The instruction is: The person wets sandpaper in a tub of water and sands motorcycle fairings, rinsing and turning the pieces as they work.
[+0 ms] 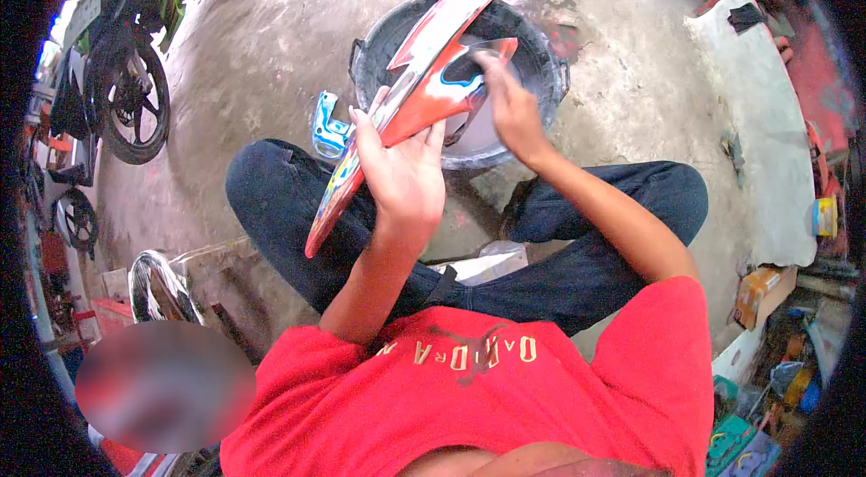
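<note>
A long, pointed motorcycle body panel (419,112), red and white with blue patches, slants over a round dark tub (365,71). My left hand (406,175) supports it from below, palm up, with the thumb on one side and fingers around the other. My right hand (514,112) is at the panel's right-hand part, its fingertips smeared by motion; whether they hold anything is not visible. Cloudy greyish liquid (483,130) shows inside the tub below. Beside the tub, near my left knee, a smaller blue-and-white painted piece (331,125) rests on the floor.
I sit with legs bent on a concrete floor (271,26). A motorcycle (135,89) stands at the left. At the right are a pale panel (758,143), a cardboard box (762,295) and assorted clutter. A blurred oval covers the lower left.
</note>
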Motion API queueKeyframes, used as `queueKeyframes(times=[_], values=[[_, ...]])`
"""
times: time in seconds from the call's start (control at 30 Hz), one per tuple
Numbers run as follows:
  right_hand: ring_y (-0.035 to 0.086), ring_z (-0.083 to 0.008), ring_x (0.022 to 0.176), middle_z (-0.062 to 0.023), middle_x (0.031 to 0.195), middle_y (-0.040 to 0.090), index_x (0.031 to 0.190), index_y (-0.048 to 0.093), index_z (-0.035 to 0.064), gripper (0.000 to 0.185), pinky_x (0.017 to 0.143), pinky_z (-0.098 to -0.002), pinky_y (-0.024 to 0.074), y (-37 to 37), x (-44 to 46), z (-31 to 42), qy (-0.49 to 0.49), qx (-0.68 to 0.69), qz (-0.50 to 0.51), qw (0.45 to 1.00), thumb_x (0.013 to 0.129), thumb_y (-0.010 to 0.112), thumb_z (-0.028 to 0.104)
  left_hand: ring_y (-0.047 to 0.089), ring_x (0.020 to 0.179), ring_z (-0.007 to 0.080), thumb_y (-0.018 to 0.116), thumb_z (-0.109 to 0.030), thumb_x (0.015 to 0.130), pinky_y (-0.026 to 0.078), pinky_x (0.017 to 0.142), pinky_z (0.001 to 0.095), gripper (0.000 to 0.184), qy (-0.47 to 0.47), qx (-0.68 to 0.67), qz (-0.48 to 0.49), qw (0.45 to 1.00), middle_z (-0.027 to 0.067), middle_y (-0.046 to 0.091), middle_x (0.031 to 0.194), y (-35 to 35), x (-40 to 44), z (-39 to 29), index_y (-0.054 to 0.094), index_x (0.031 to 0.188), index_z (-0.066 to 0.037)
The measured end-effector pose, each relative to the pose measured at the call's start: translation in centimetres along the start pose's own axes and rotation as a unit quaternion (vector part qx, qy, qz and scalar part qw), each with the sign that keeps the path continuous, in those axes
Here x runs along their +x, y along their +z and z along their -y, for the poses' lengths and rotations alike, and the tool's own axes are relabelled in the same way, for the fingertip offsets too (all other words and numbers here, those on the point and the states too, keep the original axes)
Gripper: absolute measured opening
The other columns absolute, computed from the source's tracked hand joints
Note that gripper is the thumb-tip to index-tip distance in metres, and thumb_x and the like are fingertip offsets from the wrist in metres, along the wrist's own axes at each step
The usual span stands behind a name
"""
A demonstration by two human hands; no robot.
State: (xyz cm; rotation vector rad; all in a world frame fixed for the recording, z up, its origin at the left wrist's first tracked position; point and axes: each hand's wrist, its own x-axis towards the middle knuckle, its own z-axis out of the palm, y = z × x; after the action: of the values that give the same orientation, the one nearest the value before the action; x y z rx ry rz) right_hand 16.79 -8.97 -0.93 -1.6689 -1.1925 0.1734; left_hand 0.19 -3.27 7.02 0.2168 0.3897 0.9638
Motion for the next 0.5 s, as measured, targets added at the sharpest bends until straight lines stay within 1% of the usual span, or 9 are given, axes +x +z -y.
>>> queueKeyframes(times=[0.03, 0.13, 0.17, 0.27, 0.3, 0.4, 0.43, 0.47, 0.5], values=[[0.049, -0.0341, 0.134, -0.0206, 0.140, 0.054, 0.141, 0.049, 0.0021, 0.041, 0.111, -0.0401, 0.0387, -0.4, 0.5, -0.8, 0.184, 0.026, 0.001, 0.983, 0.104, 0.040, 0.018, 0.046, 0.134, 0.0386, 0.043, -0.044, 0.104, 0.029, 0.116, 0.0580, 0.051, -0.001, 0.010, -0.021, 1.000, 0.0243, 0.052, 0.137, 0.4, -0.1, -0.1, 0.044, 0.129, 0.001], [0.047, -0.0351, 0.136, -0.0202, 0.143, 0.052, 0.142, 0.049, 0.0032, 0.041, 0.113, -0.0406, 0.0371, 0.8, -1.7, 0.1, 0.049, -0.011, -0.020, 0.999, 0.103, 0.040, 0.016, 0.046, 0.134, 0.0390, 0.043, -0.043, 0.104, 0.029, 0.116, 0.0578, 0.051, 0.001, 0.000, -0.024, 1.000, 0.0245, 0.052, 0.138, 0.2, 0.0, 0.0, 0.043, 0.129, 0.001], [0.044, -0.0370, 0.138, -0.0194, 0.146, 0.050, 0.142, 0.049, 0.0037, 0.042, 0.114, -0.0422, 0.0354, 0.8, -2.5, 1.1, -0.069, -0.042, 0.011, 0.997, 0.102, 0.041, 0.013, 0.045, 0.136, 0.0341, 0.038, -0.046, 0.105, 0.030, 0.117, 0.0533, 0.052, -0.015, 0.020, -0.012, 1.000, 0.0209, 0.047, 0.144, -0.2, 0.2, -0.3, 0.041, 0.137, -0.005], [0.043, -0.0343, 0.139, -0.0207, 0.146, 0.049, 0.142, 0.050, 0.0013, 0.041, 0.117, -0.0390, 0.0304, 0.2, -2.5, 2.1, -0.161, 0.006, 0.106, 0.981, 0.101, 0.045, 0.006, 0.045, 0.136, 0.0341, 0.039, -0.046, 0.105, 0.031, 0.117, 0.0532, 0.051, -0.032, 0.017, -0.015, 0.999, 0.0203, 0.047, 0.145, -0.4, 0.2, -0.6, 0.041, 0.137, -0.006], [0.047, -0.0329, 0.137, -0.0199, 0.145, 0.050, 0.141, 0.050, 0.0017, 0.040, 0.116, -0.0385, 0.0322, 0.0, -1.8, 0.7, -0.153, -0.029, 0.082, 0.984, 0.103, 0.042, 0.009, 0.045, 0.136, 0.0339, 0.039, -0.046, 0.105, 0.031, 0.116, 0.0530, 0.052, -0.027, 0.028, -0.015, 0.999, 0.0200, 0.047, 0.145, -0.6, 0.2, -0.5, 0.041, 0.137, -0.006], [0.050, -0.0360, 0.133, -0.0205, 0.141, 0.054, 0.142, 0.048, 0.0035, 0.042, 0.112, -0.0427, 0.0393, -1.3, 0.8, -0.8, 0.180, -0.007, 0.040, 0.983, 0.102, 0.039, 0.011, 0.046, 0.135, 0.0349, 0.038, -0.044, 0.105, 0.032, 0.116, 0.0535, 0.051, -0.017, 0.042, -0.015, 0.999, 0.0207, 0.049, 0.143, -0.5, 0.2, 0.2, 0.042, 0.136, -0.004], [0.052, -0.0352, 0.130, -0.0221, 0.138, 0.055, 0.141, 0.049, 0.0029, 0.042, 0.111, -0.0424, 0.0406, -1.3, 0.4, 0.4, 0.123, -0.028, 0.054, 0.990, 0.102, 0.038, 0.012, 0.047, 0.134, 0.0363, 0.038, -0.041, 0.105, 0.032, 0.115, 0.0544, 0.049, -0.014, 0.042, -0.018, 0.999, 0.0221, 0.050, 0.141, 0.0, 0.1, 0.2, 0.042, 0.134, -0.002], [0.051, -0.0353, 0.131, -0.0223, 0.139, 0.054, 0.140, 0.050, 0.0028, 0.041, 0.111, -0.0427, 0.0401, -0.2, -0.5, 0.2, -0.043, -0.060, 0.030, 0.997, 0.102, 0.038, 0.011, 0.048, 0.132, 0.0377, 0.037, -0.039, 0.105, 0.032, 0.115, 0.0554, 0.048, -0.009, 0.041, -0.023, 0.999, 0.0235, 0.052, 0.138, 0.2, 0.0, 0.1, 0.042, 0.133, 0.000], [0.050, -0.0340, 0.133, -0.0227, 0.140, 0.053, 0.140, 0.051, 0.0026, 0.040, 0.112, -0.0403, 0.0384, 0.0, -1.2, 2.4, -0.128, -0.041, 0.066, 0.989, 0.104, 0.038, 0.015, 0.048, 0.132, 0.0373, 0.036, -0.037, 0.105, 0.032, 0.115, 0.0552, 0.047, -0.007, 0.045, -0.037, 0.998, 0.0230, 0.051, 0.139, 0.3, 0.0, 0.0, 0.042, 0.133, 0.000]])
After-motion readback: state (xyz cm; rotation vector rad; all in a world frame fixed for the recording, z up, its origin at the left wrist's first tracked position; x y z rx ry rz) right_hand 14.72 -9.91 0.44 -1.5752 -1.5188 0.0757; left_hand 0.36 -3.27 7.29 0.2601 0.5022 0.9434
